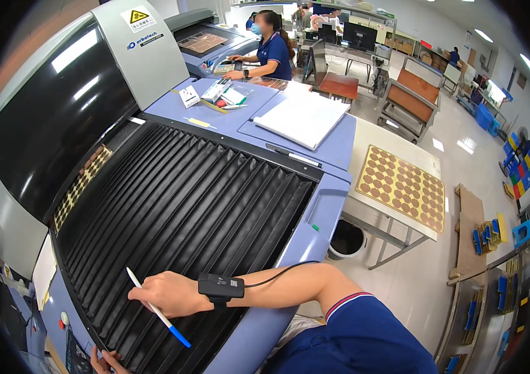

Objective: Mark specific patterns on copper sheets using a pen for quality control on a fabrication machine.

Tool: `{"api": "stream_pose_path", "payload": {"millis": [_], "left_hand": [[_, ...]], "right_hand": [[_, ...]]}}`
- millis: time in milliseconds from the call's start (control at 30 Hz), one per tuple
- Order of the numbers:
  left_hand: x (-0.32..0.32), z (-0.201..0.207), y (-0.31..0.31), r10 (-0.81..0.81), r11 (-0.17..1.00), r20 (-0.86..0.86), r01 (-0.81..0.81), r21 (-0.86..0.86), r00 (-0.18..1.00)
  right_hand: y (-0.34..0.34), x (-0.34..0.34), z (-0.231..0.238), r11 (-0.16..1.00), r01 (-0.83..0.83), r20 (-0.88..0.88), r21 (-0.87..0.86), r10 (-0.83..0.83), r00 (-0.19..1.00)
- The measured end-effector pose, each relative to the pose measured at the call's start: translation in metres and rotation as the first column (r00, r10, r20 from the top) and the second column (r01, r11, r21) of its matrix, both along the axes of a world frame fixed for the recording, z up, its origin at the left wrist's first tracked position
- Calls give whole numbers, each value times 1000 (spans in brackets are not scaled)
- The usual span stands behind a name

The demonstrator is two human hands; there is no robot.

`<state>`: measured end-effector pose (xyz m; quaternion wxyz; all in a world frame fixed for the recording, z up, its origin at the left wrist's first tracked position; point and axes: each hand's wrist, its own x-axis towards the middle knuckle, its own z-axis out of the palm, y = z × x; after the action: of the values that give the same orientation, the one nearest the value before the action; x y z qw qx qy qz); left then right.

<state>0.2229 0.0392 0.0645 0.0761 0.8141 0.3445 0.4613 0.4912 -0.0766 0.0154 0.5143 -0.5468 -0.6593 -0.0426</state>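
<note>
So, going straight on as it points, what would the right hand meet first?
Probably the folds of the black bellows just ahead, then the blue rim at their left; the right hand's height above them is hard to judge.

I record a white pen (163, 318) with blue end, black bellows cover (171, 199), periwinkle machine top (240, 121), yellow panel (400, 189) patterned with brown discs.

The pen (161, 316) looks smooth plastic, the bellows (171, 193) satiny, the dark hood (43, 121) glossy.
</note>
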Motion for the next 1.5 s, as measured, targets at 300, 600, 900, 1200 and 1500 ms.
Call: {"api": "stream_pose_path", "payload": {"millis": [300, 600, 900, 1200, 1500], "left_hand": [[1, 13, 1, 138, 970, -320, -193, -146, 937], [-14, -13, 32, 41, 988, -541, -116, -105, 840], [-49, -88, 120, -80, 875, -172, -14, -484, 982], [-52, -12, 62, -29, 836, 608, 353, -421, 794], [-112, -38, -58, 27, 793, 685, 401, -459, 728]], "right_hand": [[4, 25, 4, 987, 161, -33, -11, -162, 986], [5, 38, 2, 965, 237, -22, -111, -241, 970], [7, 51, -7, 922, 153, -8, -355, -166, 986], [19, 57, -14, 927, 357, 280, -115, -315, 907], [-125, -80, 42, 958, -55, -1, -281, 57, 998]]}}
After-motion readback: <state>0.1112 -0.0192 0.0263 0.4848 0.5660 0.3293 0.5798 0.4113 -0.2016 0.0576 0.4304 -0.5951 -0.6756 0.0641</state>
